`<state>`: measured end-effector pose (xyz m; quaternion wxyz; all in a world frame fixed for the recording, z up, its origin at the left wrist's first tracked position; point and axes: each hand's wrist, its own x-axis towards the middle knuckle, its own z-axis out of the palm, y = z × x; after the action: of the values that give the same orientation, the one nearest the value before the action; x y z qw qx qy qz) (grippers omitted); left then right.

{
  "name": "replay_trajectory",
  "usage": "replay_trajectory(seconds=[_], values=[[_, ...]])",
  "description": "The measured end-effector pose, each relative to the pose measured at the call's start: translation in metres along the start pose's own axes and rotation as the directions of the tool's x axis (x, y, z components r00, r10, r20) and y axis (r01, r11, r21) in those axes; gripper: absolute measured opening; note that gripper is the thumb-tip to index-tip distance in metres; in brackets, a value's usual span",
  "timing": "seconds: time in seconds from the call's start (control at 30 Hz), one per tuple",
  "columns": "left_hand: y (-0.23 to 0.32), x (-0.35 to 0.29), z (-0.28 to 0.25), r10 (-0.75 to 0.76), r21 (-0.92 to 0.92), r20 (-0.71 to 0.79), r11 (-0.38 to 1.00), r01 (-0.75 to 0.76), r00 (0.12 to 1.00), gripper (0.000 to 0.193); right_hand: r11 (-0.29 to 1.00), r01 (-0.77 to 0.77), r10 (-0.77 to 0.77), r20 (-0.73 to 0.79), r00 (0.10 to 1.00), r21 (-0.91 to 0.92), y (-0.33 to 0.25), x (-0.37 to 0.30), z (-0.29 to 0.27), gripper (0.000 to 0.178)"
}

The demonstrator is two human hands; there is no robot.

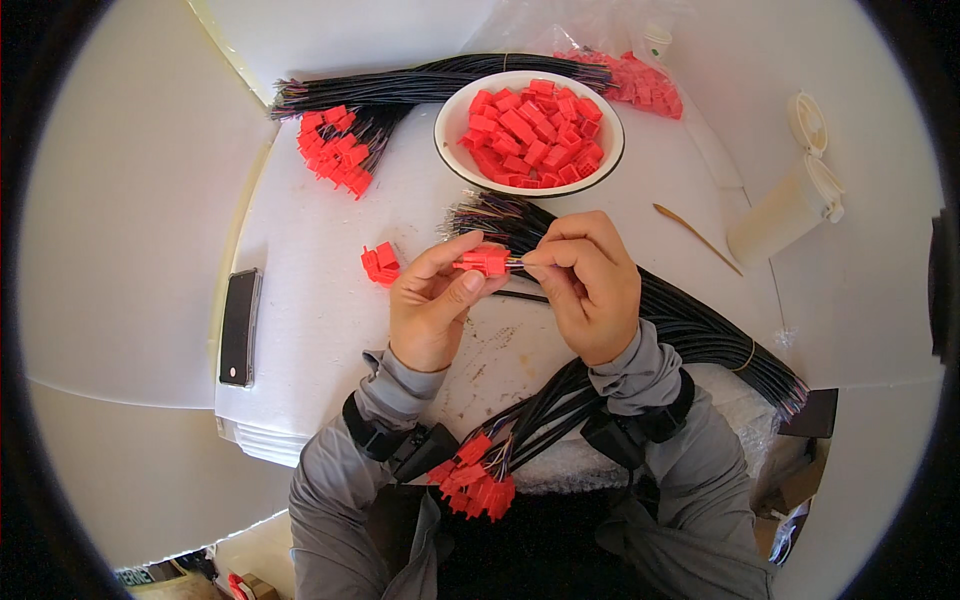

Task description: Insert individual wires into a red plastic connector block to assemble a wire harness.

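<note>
A dark-rimmed white bowl [453,125] holds heaped red housings [530,132], and a clear bag [600,25] beyond it, to the right, holds more. Nearer than the bowl, the left hand [430,308] grips a red connector [484,262] between thumb and fingers, while the right hand [592,290], fingers curled, pinches thin wires [515,263] at the connector's right end

Bright, soft light fills the view; bowed edges seem blurred.
</note>
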<state>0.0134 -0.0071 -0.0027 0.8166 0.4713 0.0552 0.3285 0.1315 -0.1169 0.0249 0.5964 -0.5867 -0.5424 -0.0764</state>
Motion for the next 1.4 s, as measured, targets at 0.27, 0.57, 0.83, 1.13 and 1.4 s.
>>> replay_trajectory(seconds=[0.27,0.57,0.83,1.13,1.4], values=[[-0.0005,0.0001,-0.0008,-0.005,-0.014,0.006,1.0,0.005,1.0,0.032,0.999,0.046,-0.046,0.001,0.999,-0.012,0.0004,-0.0001,0.0002,0.013],[-0.001,-0.0005,-0.0009,0.005,-0.041,-0.006,0.999,-0.005,1.0,0.031,0.99,0.136,-0.136,0.02,0.991,-0.04,0.0017,-0.0003,-0.0031,0.016],[0.0008,0.0019,0.0024,0.051,-0.032,0.036,0.998,-0.05,0.998,0.028,0.983,0.173,-0.172,0.033,0.985,-0.053,0.003,-0.0018,-0.0027,0.018],[-0.0018,0.0014,-0.0015,0.054,0.021,0.055,0.998,-0.055,0.997,0.025,0.97,0.233,-0.229,0.052,0.972,-0.075,0.0039,-0.0008,-0.0008,0.02],[-0.0009,-0.0006,-0.0015,0.048,0.097,0.033,0.994,-0.051,0.998,0.025,0.974,0.214,-0.21,0.051,0.976,-0.076,0.0068,-0.0019,0.0003,0.019]])
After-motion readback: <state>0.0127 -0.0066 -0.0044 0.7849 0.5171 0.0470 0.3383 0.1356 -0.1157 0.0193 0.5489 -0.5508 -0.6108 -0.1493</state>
